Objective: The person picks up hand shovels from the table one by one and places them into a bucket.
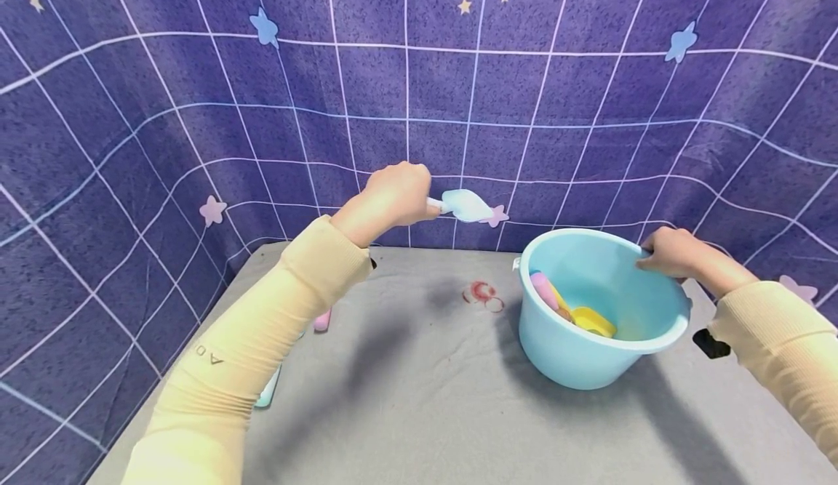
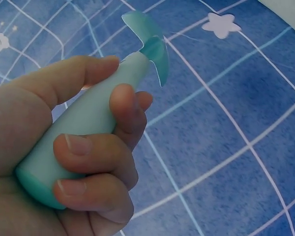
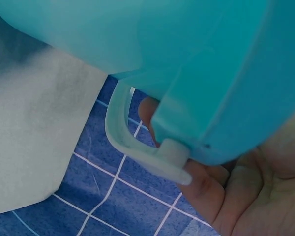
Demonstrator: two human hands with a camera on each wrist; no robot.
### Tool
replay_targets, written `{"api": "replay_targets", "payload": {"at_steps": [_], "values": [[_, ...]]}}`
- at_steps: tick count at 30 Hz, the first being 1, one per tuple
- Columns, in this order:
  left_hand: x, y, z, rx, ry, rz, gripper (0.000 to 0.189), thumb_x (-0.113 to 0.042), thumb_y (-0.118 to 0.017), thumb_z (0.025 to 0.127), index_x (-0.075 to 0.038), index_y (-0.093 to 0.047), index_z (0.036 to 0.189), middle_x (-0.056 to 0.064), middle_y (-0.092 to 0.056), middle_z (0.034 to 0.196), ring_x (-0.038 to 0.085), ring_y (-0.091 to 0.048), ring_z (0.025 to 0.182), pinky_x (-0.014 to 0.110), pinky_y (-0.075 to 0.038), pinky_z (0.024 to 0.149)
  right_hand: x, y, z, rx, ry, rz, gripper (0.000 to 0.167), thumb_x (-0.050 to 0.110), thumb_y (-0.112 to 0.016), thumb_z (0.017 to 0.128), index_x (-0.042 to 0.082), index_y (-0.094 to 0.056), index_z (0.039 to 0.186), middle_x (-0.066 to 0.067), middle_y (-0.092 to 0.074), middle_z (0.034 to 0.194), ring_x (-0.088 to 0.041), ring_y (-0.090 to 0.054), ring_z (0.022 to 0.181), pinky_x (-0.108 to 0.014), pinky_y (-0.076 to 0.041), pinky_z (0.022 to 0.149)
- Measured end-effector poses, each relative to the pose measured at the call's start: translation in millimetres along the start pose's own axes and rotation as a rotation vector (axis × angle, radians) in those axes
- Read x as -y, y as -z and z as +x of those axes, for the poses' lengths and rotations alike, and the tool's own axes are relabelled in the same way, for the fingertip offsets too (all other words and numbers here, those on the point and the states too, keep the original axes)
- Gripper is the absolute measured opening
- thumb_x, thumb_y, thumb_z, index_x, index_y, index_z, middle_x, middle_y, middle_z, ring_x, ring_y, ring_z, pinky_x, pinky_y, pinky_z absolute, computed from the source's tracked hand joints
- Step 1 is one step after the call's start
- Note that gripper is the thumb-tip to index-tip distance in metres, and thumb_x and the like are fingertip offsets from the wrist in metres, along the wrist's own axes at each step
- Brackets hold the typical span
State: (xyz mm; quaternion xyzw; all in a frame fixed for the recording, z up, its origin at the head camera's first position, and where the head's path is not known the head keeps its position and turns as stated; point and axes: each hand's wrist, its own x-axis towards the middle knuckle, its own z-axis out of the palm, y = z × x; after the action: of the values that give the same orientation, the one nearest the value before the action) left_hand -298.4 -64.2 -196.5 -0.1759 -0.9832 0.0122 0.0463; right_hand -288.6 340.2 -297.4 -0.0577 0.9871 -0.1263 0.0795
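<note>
My left hand [image 1: 396, 190] is raised over the grey table, its fingers wrapped round the pale mint handle of a small handheld fan [image 2: 83, 118]. The fan's soft blades [image 1: 466, 205] point right in the head view; its darker green base shows below my palm in the left wrist view. With my right hand [image 1: 677, 252] I grip the far right rim of a light blue bucket [image 1: 576, 361]. A white bucket handle [image 3: 120, 128] hangs beside those fingers. Inside the bucket lie a pink rounded thing [image 1: 543, 289] and a yellow one [image 1: 594, 321], with a small brown piece between them.
Red ring-shaped marks [image 1: 483, 292] stain the table [image 1: 432, 412] left of the bucket. A pink-ended item [image 1: 322, 321] and a mint-edged item [image 1: 267, 390] lie at the left, partly behind my sleeve. Purple gridded cloth [image 1: 432, 92] walls the back and sides.
</note>
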Motion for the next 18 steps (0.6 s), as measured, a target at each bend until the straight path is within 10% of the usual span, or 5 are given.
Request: {"api": "replay_targets", "payload": {"at_steps": [18], "values": [[-58.1,4.6,13.6,-0.028,-0.148,-0.005,0.029,-0.044,-0.068,0.08,-0.016,-0.062,0.082,-0.002,-0.056,0.077,0.016,-0.052,0.069,0.036,-0.049,0.06,0.0,-0.3,0.8,0.0,0.003,-0.003,0.028,0.013,-0.061,0.087,-0.014,-0.061,0.095,-0.01,-0.061,0.07,-0.018,-0.059,0.058,-0.032,-0.052,0.051]]}}
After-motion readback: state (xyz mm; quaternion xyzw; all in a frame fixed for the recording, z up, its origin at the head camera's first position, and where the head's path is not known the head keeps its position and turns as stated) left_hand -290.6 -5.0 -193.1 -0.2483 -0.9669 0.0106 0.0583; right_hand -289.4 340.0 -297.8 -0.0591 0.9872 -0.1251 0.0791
